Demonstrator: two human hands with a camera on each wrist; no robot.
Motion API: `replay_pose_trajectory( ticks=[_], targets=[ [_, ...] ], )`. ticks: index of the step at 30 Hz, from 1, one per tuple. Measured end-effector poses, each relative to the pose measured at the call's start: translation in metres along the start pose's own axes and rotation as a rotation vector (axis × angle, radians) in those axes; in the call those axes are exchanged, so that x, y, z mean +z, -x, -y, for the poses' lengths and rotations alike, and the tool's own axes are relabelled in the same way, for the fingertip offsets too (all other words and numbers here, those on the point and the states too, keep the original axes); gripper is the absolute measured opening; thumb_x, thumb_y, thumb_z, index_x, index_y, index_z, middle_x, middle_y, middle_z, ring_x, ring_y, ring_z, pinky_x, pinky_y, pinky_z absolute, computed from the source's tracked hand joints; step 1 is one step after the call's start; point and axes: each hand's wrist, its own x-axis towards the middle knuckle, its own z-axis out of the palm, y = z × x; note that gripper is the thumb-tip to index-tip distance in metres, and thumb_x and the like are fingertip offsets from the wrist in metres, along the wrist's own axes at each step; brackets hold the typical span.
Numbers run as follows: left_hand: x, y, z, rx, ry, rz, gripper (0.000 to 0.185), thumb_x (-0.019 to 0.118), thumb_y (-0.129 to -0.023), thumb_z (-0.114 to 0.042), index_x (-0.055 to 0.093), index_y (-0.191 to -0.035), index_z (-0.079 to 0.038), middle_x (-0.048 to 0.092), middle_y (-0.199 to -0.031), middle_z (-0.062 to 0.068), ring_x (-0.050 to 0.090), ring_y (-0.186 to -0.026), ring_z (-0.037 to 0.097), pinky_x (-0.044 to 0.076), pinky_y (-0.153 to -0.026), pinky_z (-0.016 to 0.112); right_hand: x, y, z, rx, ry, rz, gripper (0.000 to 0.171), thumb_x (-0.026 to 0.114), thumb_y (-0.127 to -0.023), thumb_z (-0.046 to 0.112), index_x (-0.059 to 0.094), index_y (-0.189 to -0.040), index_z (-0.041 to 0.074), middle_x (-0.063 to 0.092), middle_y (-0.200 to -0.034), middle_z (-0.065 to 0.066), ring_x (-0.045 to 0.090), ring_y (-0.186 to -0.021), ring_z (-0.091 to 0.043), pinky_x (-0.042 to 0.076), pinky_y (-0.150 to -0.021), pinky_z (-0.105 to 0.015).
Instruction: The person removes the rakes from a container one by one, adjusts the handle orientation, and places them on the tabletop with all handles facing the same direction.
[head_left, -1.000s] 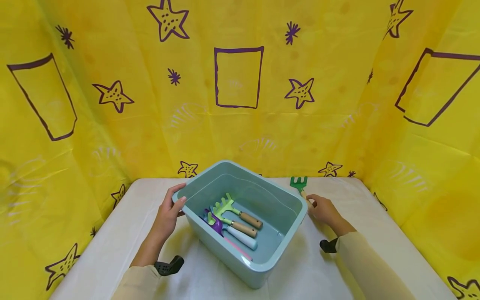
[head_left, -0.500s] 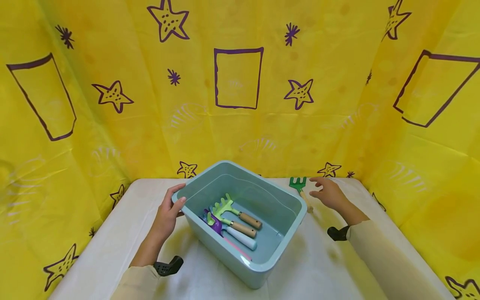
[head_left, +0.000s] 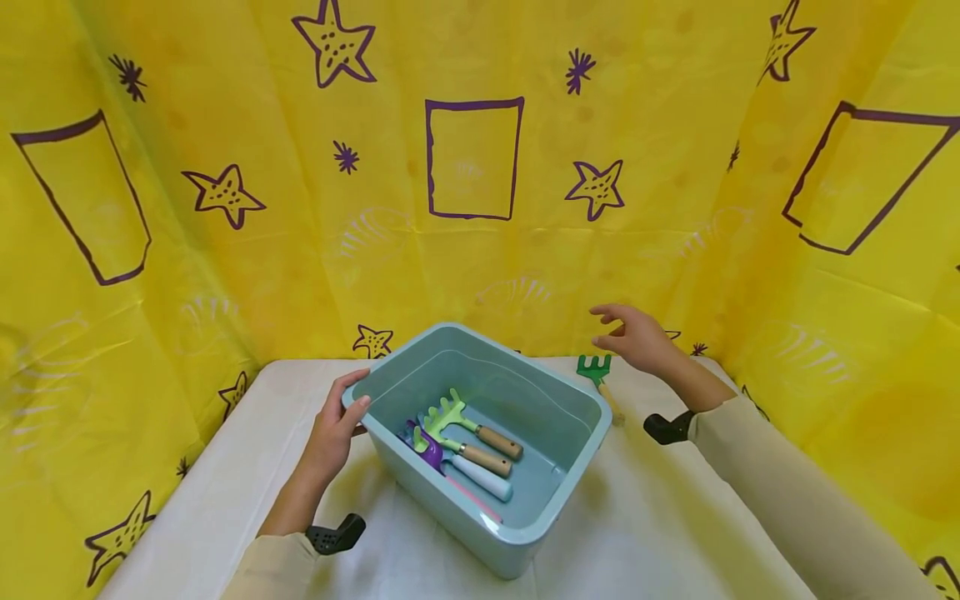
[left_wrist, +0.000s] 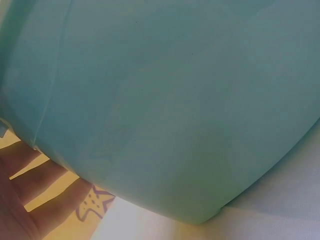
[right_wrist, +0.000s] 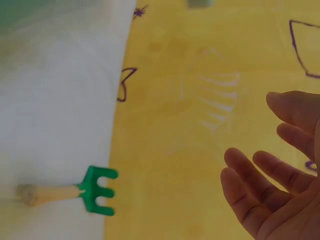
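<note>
Head view gives me the clearest read: my left hand [head_left: 335, 425] grips the near-left corner of the teal bin [head_left: 570, 450], thumb hooked over the rim, fingers down the outer wall. My right hand [head_left: 637, 337] hangs in the air with fingers relaxed and spread, holding nothing, above and just beyond the green rake [head_left: 596, 368], which lies on the white table [head_left: 225, 483] just beside the bin's right wall. I judge the rake light and stiff, with a metal head and a slim wooden handle; the handle is where I would take it, clear of the tines. The bin looks rigid, smooth plastic, easy to slide. A second ago the right hand rested low on the rake's handle; it has since let go and risen.
</note>
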Motion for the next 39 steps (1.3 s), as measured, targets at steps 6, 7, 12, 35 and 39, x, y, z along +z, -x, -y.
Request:
replay_pose_trajectory(
  ticks=[6, 7, 12, 35, 39],
  targets=[
    [0.000, 0.000, -0.001, 0.006, 0.013, 0.004, 0.049, 0.047, -0.102, -0.034, 0.031, -0.148, -0.028, 0.037, -0.151, 0.013, 0.045, -0.126, 0.043, 0.046, -0.093, 0.059, -0.003, -0.010, 0.030, -0.036, -0.004, 0.019, 0.050, 0.068, -0.092, 0.016, 0.051, -0.139, 0.009, 0.054, -0.129, -0.020, 0.060, -0.103, -0.035, 0.056, -0.080, -0.043],
    [0.000, 0.000, -0.001, 0.008, 0.013, 0.004, 0.049, 0.047, -0.102, -0.034, 0.031, -0.148, -0.027, 0.037, -0.151, 0.013, 0.045, -0.126, 0.043, 0.046, -0.093, 0.059, -0.002, -0.011, 0.035, -0.046, -0.004, 0.024, 0.051, 0.068, -0.091, 0.016, 0.051, -0.139, 0.010, 0.054, -0.130, -0.020, 0.061, -0.102, -0.034, 0.056, -0.079, -0.043],
    [0.000, 0.000, 0.000, 0.007, 0.003, 0.002, 0.049, 0.046, -0.102, -0.035, 0.030, -0.148, -0.028, 0.036, -0.151, 0.013, 0.045, -0.127, 0.043, 0.046, -0.093, 0.058, 0.002, -0.018, 0.056, -0.105, -0.011, 0.065, 0.050, 0.069, -0.091, 0.016, 0.053, -0.138, 0.010, 0.055, -0.130, -0.018, 0.062, -0.098, -0.030, 0.057, -0.077, -0.040],
    [-0.001, -0.003, 0.004, 0.009, 0.000, -0.005, 0.046, 0.046, -0.102, -0.037, 0.032, -0.146, -0.030, 0.038, -0.149, 0.014, 0.047, -0.125, 0.043, 0.048, -0.091, 0.058, 0.063, -0.051, 0.113, -0.264, -0.117, 0.423, 0.055, 0.069, -0.091, 0.018, 0.048, -0.142, 0.014, 0.055, -0.131, -0.016, 0.062, -0.103, -0.030, 0.054, -0.086, -0.037],
    [-0.001, -0.003, 0.005, 0.003, 0.003, -0.009, 0.047, 0.046, -0.102, -0.037, 0.032, -0.146, -0.029, 0.038, -0.149, 0.013, 0.046, -0.126, 0.042, 0.047, -0.092, 0.058, 0.076, -0.054, 0.116, -0.263, -0.162, 0.488, 0.056, 0.068, -0.092, 0.016, 0.045, -0.143, 0.013, 0.054, -0.132, -0.017, 0.064, -0.099, -0.024, 0.054, -0.085, -0.039]
  ],
)
